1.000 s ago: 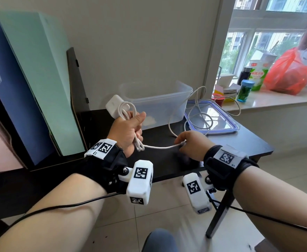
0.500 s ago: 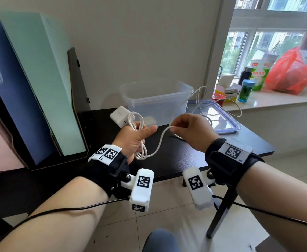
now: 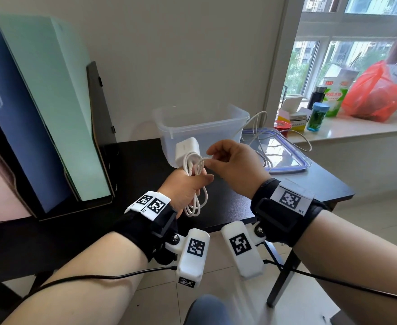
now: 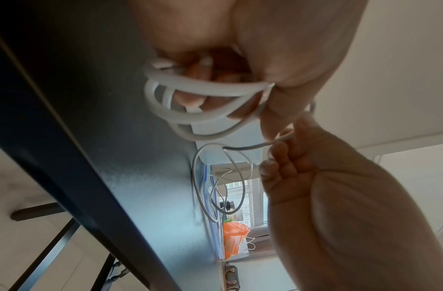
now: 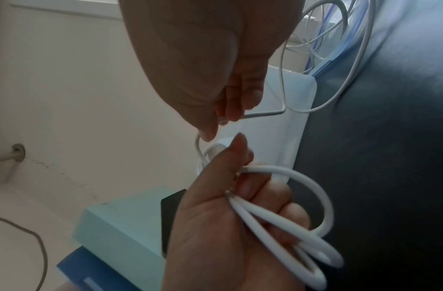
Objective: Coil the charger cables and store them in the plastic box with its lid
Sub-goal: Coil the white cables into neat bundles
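Coiling about half done, I'd say: my left hand [image 3: 188, 188] grips several loops of thin white charger cable [image 3: 196, 202] with its white square plug brick [image 3: 187, 150]; right hand [image 3: 233, 165] pinches the free run. Slack trails over the blue-rimmed lid [image 3: 305, 164]; clear plastic box [image 3: 216, 130] holds nothing yet.

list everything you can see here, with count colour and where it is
charger cable: 1, white, loops gripped in left hand, the rest trailing over the lid
charger brick: 1, white, above left hand
plastic box: 1, clear, back of table, open
lid: 1, clear with blue rim, flat right of box
table: 1, black
file holders: several, blue and mint, left
red bag: 1, windowsill
left hand: grips coil
right hand: pinches cable
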### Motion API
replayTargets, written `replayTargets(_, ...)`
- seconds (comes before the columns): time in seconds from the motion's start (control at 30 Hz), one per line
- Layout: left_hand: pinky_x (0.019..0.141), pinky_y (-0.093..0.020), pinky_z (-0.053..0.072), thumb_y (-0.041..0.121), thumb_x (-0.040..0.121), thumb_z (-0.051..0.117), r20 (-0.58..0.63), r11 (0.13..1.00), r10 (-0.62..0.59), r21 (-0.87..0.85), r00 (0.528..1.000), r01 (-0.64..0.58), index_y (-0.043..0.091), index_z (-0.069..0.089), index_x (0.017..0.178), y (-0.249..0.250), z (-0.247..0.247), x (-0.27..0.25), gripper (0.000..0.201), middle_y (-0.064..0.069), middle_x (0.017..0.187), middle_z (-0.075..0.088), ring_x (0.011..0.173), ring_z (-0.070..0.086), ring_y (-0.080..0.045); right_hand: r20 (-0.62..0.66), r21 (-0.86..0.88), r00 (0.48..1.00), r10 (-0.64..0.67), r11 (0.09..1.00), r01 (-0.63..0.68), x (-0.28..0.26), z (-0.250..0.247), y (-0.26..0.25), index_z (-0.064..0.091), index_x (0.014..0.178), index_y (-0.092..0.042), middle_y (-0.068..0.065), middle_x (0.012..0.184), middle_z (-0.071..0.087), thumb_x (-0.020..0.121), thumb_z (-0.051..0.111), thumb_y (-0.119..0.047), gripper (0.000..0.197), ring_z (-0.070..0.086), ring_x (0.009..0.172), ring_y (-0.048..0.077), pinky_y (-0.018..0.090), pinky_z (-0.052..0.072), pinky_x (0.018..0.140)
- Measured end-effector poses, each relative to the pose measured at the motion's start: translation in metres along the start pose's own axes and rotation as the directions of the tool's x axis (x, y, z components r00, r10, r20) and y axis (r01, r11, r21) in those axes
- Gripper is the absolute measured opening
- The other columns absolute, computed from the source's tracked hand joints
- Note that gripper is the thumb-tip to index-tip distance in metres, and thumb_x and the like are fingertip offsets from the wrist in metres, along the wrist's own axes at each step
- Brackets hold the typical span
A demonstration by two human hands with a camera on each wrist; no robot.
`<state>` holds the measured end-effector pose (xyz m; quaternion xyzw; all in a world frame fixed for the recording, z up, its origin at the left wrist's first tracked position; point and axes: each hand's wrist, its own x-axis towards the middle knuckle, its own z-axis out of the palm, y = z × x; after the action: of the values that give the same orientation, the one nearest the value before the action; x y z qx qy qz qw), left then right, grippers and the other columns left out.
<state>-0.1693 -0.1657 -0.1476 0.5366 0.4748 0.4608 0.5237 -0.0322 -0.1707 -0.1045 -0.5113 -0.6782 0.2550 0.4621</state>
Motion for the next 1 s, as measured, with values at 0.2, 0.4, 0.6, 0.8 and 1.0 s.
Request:
replayTargets(0.2, 0.035, -0.014, 0.028, 0.012, 0.086, 0.058, 0.038, 0.997, 0.020, -0.080, 0.999, -0.016, 0.018, 0.052, 0.064, 0.007, -0.001, -0.004, 0.023, 0.000, 0.054, 0.041, 0.043, 0.036, -0.008, 0.000, -0.018, 0.998, 0.067, 0.998, -0.067, 0.000, -0.009, 0.014, 0.062, 0.070, -0.025, -0.004, 0.069, 0.063, 0.076, 0.068, -0.014, 0.014, 0.056, 0.066, 0.014, 0.034, 0.052, 0.074)
replayTargets(0.4, 0.056, -0.025, 0.037, 0.018, 0.077, 0.070, 0.052, 0.997, 0.026, -0.074, 0.998, -0.022, 0.018, 0.057, 0.068, 0.005, 0.002, -0.005, 0.017, -0.001, 0.063, 0.050, 0.055, 0.045, -0.012, 0.034, 0.041, 0.997, 0.074, 0.996, -0.075, -0.001, -0.006, 0.009, 0.063, 0.072, -0.022, -0.001, 0.065, 0.061, 0.074, 0.071, -0.013, 0.012, 0.053, 0.056, 0.013, 0.028, 0.048, 0.061)
replayTargets(0.6, 0.075, -0.031, 0.044, 0.020, 0.070, 0.067, 0.118, 0.986, 0.121, -0.132, 0.986, -0.105, 0.020, 0.071, 0.076, 0.007, 0.009, -0.008, 0.007, -0.006, 0.080, 0.065, 0.080, 0.057, -0.021, 0.070, 0.261, 0.991, 0.111, 0.957, -0.125, 0.004, 0.003, 0.002, 0.059, 0.066, -0.019, 0.002, 0.057, 0.059, 0.074, 0.069, -0.005, 0.019, 0.054, 0.047, 0.016, 0.030, 0.046, 0.054)
replayTargets(0.8, 0.067, -0.030, 0.043, 0.028, 0.068, 0.073, 0.056, 0.996, 0.070, -0.060, 0.996, -0.067, 0.020, 0.071, 0.071, 0.005, 0.004, -0.006, 0.009, -0.002, 0.073, 0.067, 0.069, 0.059, -0.014, 0.062, 0.266, 0.994, 0.086, 0.959, -0.100, 0.001, 0.003, 0.000, 0.059, 0.072, -0.016, 0.002, 0.059, 0.058, 0.077, 0.068, -0.005, 0.015, 0.054, 0.044, 0.007, 0.022, 0.045, 0.049)
replayTargets(1.0, 0.053, -0.023, 0.047, 0.022, 0.088, 0.060, -0.086, 0.991, 0.077, -0.105, 0.993, -0.086, 0.014, 0.058, 0.065, 0.003, 0.009, -0.005, 0.024, 0.001, 0.056, 0.054, 0.048, 0.055, -0.007, -0.031, 0.080, 0.991, 0.130, 0.989, -0.128, 0.003, -0.005, 0.024, 0.062, 0.085, -0.024, -0.006, 0.083, 0.064, 0.078, 0.054, -0.004, 0.023, 0.053, 0.066, 0.008, 0.030, 0.048, 0.073)
